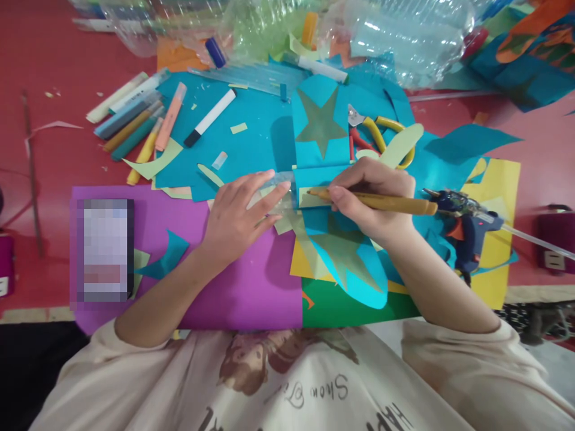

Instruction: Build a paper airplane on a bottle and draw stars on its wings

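My right hand (375,194) grips a mustard-brown marker (395,203). Its tip is at a pale yellow paper strip (309,197) on a blue paper band (309,177). Blue rounded paper pieces extend from both sides of this band: the far piece bears an olive star (320,120), and the near one (371,287) has a similar star, partly shaded. My left hand (238,218) lies with fingers spread over a clear plastic piece (284,178) beside the band, touching it. The plastic's full shape is hidden under the fingers.
Several markers (130,120) lie at the left, near a phone (108,248) on purple paper (251,287). Yellow-handled pliers (377,131) lie beyond my right hand; a blue glue gun (471,233) is at the right. Clear plastic bottles (404,36) line the back.
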Demonstrator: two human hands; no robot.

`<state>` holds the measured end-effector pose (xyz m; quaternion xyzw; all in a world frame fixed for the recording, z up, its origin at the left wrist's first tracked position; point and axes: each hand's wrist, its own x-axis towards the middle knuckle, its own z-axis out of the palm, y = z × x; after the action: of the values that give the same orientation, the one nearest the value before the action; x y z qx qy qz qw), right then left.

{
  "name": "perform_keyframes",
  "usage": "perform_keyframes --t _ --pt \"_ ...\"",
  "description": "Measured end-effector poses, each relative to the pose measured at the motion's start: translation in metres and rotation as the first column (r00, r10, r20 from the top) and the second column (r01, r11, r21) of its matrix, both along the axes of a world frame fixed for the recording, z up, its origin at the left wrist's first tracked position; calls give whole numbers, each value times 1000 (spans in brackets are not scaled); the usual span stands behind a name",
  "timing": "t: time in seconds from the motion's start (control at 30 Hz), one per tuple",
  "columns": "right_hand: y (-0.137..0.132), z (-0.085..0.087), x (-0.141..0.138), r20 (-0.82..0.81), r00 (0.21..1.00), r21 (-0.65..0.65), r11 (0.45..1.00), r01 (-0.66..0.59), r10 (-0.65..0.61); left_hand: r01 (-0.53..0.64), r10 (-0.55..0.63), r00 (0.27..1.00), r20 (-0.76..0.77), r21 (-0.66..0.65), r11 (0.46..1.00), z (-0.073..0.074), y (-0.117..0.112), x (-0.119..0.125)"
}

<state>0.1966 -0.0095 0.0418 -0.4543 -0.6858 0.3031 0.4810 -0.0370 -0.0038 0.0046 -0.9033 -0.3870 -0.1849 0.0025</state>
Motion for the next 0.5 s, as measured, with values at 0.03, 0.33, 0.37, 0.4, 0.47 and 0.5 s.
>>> perform_keyframes --t 0.03,0.33,0.37,0.4,0.47,0.5 --pt "0 -2 0 19 1000 -3 1000 7 -7 2 -1 1000 -7 16 1000 0 0 0" --pt "0 -7 -1 121 990 17 998 65 -67 8 -6 998 56 -31 999 0 1 1" --pt "0 -6 -1 129 989 12 998 66 -67 10 -6 998 69 -53 999 -1 1 0" --pt "-1 -6 -2 133 989 10 998 67 -67 13 -7 996 84 -65 998 -1 1 0" --pt "-1 -6 -2 124 990 23 998 62 -64 10 -3 996 95 -76 997 -1 1 0" --pt "-1 -6 -2 115 992 34 998 57 -60 3 4 996 87 -80 997 -1 1 1"
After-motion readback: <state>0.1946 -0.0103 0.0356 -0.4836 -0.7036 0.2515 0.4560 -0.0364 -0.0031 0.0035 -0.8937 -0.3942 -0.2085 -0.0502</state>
